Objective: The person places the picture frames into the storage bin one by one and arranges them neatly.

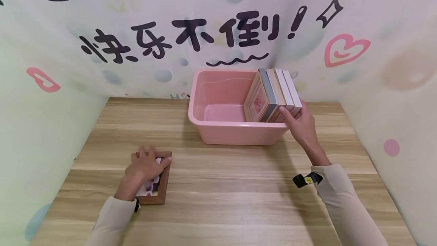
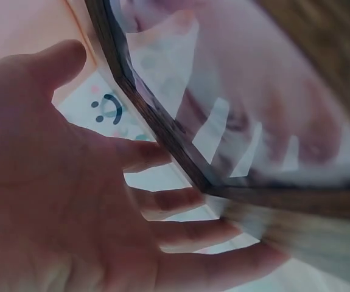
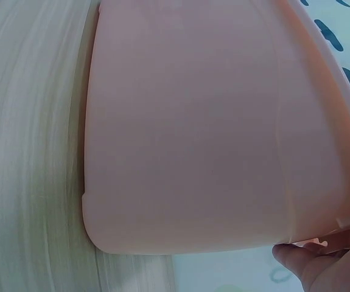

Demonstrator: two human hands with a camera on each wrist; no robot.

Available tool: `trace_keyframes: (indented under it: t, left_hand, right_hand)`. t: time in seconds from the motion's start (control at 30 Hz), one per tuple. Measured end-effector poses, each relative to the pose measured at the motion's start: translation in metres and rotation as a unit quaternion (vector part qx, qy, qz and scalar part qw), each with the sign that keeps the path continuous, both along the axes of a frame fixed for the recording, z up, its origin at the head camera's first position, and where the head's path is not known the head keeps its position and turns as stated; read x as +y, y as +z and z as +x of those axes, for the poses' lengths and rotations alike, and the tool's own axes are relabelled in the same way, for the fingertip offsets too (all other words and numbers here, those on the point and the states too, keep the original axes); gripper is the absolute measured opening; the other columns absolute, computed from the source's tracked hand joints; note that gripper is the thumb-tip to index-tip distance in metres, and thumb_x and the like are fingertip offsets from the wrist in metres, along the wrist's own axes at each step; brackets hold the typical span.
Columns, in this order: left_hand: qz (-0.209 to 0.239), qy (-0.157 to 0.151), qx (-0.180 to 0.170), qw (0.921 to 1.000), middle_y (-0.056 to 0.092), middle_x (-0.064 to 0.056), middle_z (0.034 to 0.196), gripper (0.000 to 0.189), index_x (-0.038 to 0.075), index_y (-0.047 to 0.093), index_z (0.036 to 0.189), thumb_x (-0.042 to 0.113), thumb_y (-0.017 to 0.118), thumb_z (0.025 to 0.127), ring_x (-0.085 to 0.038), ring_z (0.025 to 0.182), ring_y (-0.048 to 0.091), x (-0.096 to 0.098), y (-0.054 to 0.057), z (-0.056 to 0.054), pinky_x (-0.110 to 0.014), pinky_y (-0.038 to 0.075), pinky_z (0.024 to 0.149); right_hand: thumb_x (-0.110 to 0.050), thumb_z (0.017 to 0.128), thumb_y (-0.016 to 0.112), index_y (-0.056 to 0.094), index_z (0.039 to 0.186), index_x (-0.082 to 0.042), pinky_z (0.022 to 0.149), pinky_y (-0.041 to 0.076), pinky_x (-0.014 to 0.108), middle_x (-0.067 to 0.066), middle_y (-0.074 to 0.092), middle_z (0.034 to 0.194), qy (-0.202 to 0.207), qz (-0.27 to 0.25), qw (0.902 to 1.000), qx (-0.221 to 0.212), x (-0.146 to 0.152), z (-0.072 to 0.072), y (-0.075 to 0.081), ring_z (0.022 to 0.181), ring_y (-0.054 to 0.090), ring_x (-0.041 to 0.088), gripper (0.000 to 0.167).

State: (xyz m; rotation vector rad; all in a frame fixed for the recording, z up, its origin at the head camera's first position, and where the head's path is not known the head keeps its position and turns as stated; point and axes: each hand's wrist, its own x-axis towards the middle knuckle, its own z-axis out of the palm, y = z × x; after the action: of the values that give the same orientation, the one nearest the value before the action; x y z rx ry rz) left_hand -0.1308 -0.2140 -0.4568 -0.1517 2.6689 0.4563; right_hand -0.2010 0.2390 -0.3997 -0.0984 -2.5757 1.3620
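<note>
On the left of the table lies a brown wooden picture frame (image 1: pixel 164 185) with a flower picture behind its glass. My left hand (image 1: pixel 145 168) rests over it, thumb at the upper right corner. In the left wrist view, the straight, spread fingers reach the edge of the frame (image 2: pixel 156 125), and the glass reflects them. Several picture frames (image 1: pixel 273 92) in wood, grey, beige and white stand on edge at the right end of the pink bin (image 1: pixel 239 134). My right hand (image 1: pixel 304 126) grips their near right corner, thumb on the front edges; its other fingers are mostly hidden.
The bin stands at the back of the wooden table (image 1: pixel 218 196), close to a printed wall cloth (image 1: pixel 164 75) with black writing. Its left part shows a bare pink floor. Pale side walls (image 1: pixel 392 117) flank the table. A black strap (image 1: pixel 308 179) sits at the right cuff.
</note>
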Motion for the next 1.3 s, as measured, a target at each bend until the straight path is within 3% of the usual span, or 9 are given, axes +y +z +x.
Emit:
trace_keyframes:
  t: [0.23, 0.43, 0.67, 1.13, 1.3]
  left_hand:
    - [-0.015, -0.022, 0.002, 0.9996, 0.014, -0.042, 0.144, 0.095, -0.012, 0.020, 0.149, 0.058, 0.052, 0.094, -0.068, 0.125, 0.021, 0.0038, -0.0007, -0.0007, -0.067, 0.050, 0.077]
    - [-0.026, -0.044, 0.012, 0.9986, 0.022, -0.044, 0.135, 0.096, -0.017, 0.022, 0.145, 0.059, 0.051, 0.094, -0.068, 0.118, 0.027, 0.0050, -0.0009, -0.0009, -0.066, 0.048, 0.083]
    - [-0.021, -0.001, 0.008, 0.9998, 0.028, -0.038, 0.127, 0.092, -0.015, 0.032, 0.138, 0.058, 0.058, 0.090, -0.060, 0.110, 0.034, 0.0075, -0.0008, -0.0021, -0.063, 0.050, 0.065]
    - [-0.013, 0.015, 0.024, 0.9995, 0.030, -0.036, 0.129, 0.096, -0.016, 0.037, 0.136, 0.058, 0.064, 0.081, -0.059, 0.116, 0.031, 0.0084, -0.0027, -0.0070, -0.069, 0.046, 0.068]
    - [0.002, 0.020, 0.070, 0.9974, 0.027, -0.038, 0.135, 0.092, -0.013, 0.040, 0.136, 0.056, 0.065, 0.081, -0.063, 0.121, 0.026, 0.0070, -0.0006, -0.0092, -0.077, 0.040, 0.073]
  right_hand:
    - [-0.045, 0.094, 0.063, 0.033, 0.154, -0.010, 0.105, 0.040, 0.054, 0.022, 0.050, 0.145, 0.003, -0.003, 1.0000, 0.001, 0.0016, 0.0003, -0.0005, 0.129, 0.048, 0.033, 0.076]
    - [-0.046, 0.094, 0.062, 0.032, 0.155, -0.010, 0.104, 0.041, 0.054, 0.022, 0.050, 0.145, 0.005, -0.003, 1.0000, 0.000, 0.0024, 0.0003, -0.0010, 0.128, 0.048, 0.033, 0.077]
    - [-0.045, 0.094, 0.063, 0.032, 0.155, -0.010, 0.105, 0.041, 0.054, 0.021, 0.049, 0.146, 0.010, -0.011, 0.9999, 0.000, 0.0020, -0.0002, -0.0008, 0.130, 0.048, 0.033, 0.077]
    - [-0.044, 0.094, 0.063, 0.030, 0.155, -0.008, 0.107, 0.039, 0.055, 0.022, 0.048, 0.146, 0.012, -0.012, 0.9999, 0.004, 0.0022, -0.0003, -0.0009, 0.133, 0.046, 0.035, 0.079]
    - [-0.044, 0.094, 0.063, 0.031, 0.155, -0.008, 0.106, 0.040, 0.055, 0.022, 0.049, 0.146, 0.012, -0.012, 0.9998, 0.006, 0.0019, -0.0003, -0.0011, 0.132, 0.047, 0.035, 0.078]
